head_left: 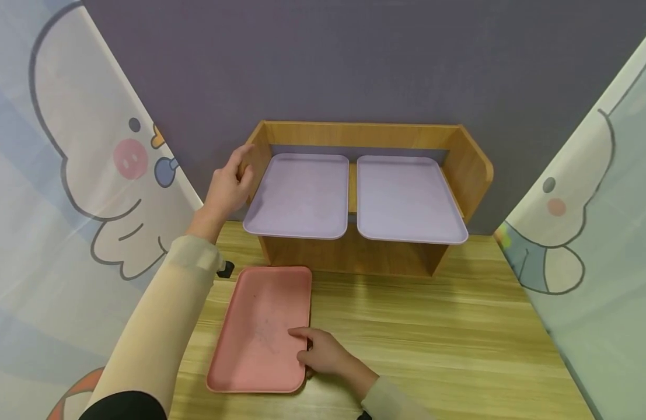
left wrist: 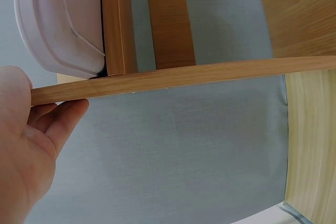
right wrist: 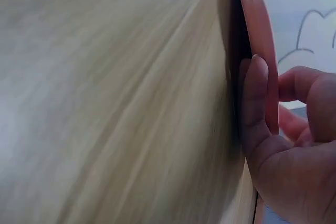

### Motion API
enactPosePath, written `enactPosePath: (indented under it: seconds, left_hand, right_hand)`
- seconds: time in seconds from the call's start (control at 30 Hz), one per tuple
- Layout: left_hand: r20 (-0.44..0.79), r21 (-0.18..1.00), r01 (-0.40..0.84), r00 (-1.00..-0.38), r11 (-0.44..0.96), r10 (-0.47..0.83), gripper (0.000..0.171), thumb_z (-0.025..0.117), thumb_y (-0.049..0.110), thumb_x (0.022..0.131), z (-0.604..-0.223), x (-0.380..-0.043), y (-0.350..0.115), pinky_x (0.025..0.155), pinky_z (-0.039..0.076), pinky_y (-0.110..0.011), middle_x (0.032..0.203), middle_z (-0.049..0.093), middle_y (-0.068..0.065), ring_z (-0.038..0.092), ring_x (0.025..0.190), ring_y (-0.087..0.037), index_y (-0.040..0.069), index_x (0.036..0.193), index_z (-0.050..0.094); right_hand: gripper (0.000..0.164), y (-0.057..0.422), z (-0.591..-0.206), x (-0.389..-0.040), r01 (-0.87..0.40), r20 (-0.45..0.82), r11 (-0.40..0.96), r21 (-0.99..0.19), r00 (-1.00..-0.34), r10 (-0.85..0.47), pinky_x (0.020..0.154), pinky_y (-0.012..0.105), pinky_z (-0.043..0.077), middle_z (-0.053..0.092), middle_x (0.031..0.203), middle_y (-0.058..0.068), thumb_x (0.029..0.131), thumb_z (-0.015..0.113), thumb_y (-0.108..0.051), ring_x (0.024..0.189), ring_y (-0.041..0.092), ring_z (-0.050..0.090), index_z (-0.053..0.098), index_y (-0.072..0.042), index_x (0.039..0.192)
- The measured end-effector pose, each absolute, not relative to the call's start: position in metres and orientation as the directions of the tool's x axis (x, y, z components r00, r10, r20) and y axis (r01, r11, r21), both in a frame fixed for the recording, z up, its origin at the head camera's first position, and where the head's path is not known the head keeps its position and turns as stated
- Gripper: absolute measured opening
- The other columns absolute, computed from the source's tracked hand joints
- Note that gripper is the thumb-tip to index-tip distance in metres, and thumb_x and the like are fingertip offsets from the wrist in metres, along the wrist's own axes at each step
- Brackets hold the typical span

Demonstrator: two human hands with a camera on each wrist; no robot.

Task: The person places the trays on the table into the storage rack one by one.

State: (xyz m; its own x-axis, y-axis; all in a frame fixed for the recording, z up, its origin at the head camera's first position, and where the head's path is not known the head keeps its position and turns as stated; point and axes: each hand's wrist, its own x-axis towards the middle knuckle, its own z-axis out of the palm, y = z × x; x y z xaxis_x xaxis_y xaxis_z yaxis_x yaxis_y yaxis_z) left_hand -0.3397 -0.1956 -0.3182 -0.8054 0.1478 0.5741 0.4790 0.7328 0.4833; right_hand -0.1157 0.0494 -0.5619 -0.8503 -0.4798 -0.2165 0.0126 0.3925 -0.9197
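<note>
My left hand is at the left side panel of a small wooden shelf. In the left wrist view the panel edge runs between the thumb and the fingers, which grip it. My right hand pinches the right rim of a pink rectangular tray low on the table. The right wrist view shows the tray rim between the thumb and fingers, close over the wood surface. Two lilac trays, a left one and a right one, lie side by side on the shelf top.
The wood-grain table stretches to the right of the pink tray. A grey wall stands behind the shelf. Printed cartoon panels flank both sides, one at the left and one at the right.
</note>
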Motion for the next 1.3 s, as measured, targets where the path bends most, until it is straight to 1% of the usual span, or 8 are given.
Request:
enactPosePath:
  seconds: [0.2,0.3,0.43,0.6,0.77,1.0,1.13,1.3]
  left_hand:
    - [0.572,0.484,0.474,-0.807,0.736,0.144,0.052,0.051,0.017,0.111,-0.318,-0.339,-0.196,0.054,0.038,-0.04,0.061,0.035,0.002,0.038,0.053,-0.022,0.019,0.163,0.05]
    - [0.577,0.481,0.476,-0.804,0.736,0.143,0.052,0.052,0.017,0.111,-0.318,-0.338,-0.195,0.054,0.038,-0.04,0.061,0.035,0.002,0.039,0.053,-0.022,0.019,0.162,0.051]
    - [0.58,0.479,0.478,-0.802,0.737,0.143,0.051,0.052,0.017,0.111,-0.317,-0.338,-0.195,0.053,0.037,-0.038,0.061,0.035,0.002,0.039,0.053,-0.02,0.019,0.162,0.051]
    - [0.573,0.479,0.47,-0.807,0.741,0.141,0.051,0.051,0.018,0.111,-0.318,-0.337,-0.195,0.054,0.038,-0.039,0.062,0.037,0.0,0.04,0.053,-0.021,0.019,0.162,0.05]
    - [0.575,0.481,0.471,-0.806,0.739,0.139,0.051,0.051,0.018,0.111,-0.318,-0.338,-0.195,0.055,0.038,-0.04,0.062,0.037,0.0,0.04,0.054,-0.023,0.019,0.162,0.05]
    - [0.583,0.481,0.479,-0.8,0.734,0.139,0.051,0.051,0.017,0.111,-0.316,-0.338,-0.195,0.054,0.038,-0.041,0.061,0.035,0.001,0.039,0.053,-0.022,0.019,0.162,0.051]
    - [0.573,0.485,0.469,-0.808,0.738,0.137,0.052,0.051,0.017,0.111,-0.316,-0.337,-0.195,0.054,0.038,-0.04,0.062,0.035,0.001,0.039,0.053,-0.022,0.019,0.163,0.05]
    - [0.565,0.488,0.465,-0.813,0.738,0.139,0.052,0.051,0.017,0.111,-0.316,-0.336,-0.195,0.054,0.038,-0.04,0.062,0.036,0.001,0.039,0.053,-0.021,0.019,0.163,0.05]
  right_hand:
    - [0.064,0.068,-0.564,-0.118,0.016,-0.207,0.326,-0.945,-0.803,-0.559,0.055,0.022,0.036,0.057,0.164,0.01,0.099,0.072,-0.009,0.051,0.009,0.03,0.057,-0.019,0.161]
    - [0.074,0.076,-0.566,-0.118,0.01,-0.203,0.315,-0.949,-0.782,-0.589,0.068,0.022,0.047,0.049,0.171,0.008,0.098,0.082,-0.02,0.077,0.005,0.059,0.052,-0.021,0.165]
    - [0.076,0.083,-0.567,-0.116,-0.014,-0.167,0.29,-0.957,-0.79,-0.589,0.087,0.02,0.047,0.047,0.172,0.008,0.098,0.082,-0.025,0.118,0.001,0.057,0.049,-0.019,0.166]
    - [0.072,0.096,-0.568,-0.114,0.025,-0.131,0.183,-0.983,-0.793,-0.595,0.072,0.018,0.047,0.044,0.172,0.018,0.101,0.08,-0.02,0.058,0.003,0.039,0.048,-0.012,0.166]
    - [0.074,0.116,-0.566,-0.112,0.079,-0.116,0.088,-0.993,-0.794,-0.597,0.07,0.018,0.053,0.054,0.157,0.034,0.101,0.079,-0.012,0.056,0.0,0.049,0.045,-0.009,0.167]
    - [0.077,0.152,-0.563,-0.113,0.06,-0.061,0.019,-0.998,-0.819,-0.57,0.082,0.023,0.062,0.032,0.169,0.039,0.101,0.078,-0.008,0.093,0.007,0.075,0.04,0.001,0.167]
    - [0.076,0.174,-0.566,-0.117,0.016,-0.043,0.055,-0.998,-0.846,-0.532,0.083,0.022,0.061,0.03,0.17,0.04,0.101,0.076,-0.008,0.096,0.003,0.072,0.04,0.002,0.167]
    - [0.072,0.2,-0.57,-0.123,-0.079,-0.001,0.154,-0.985,-0.887,-0.462,0.1,0.011,0.046,0.035,0.171,0.035,0.102,0.077,-0.012,0.129,-0.013,0.048,0.045,0.003,0.164]
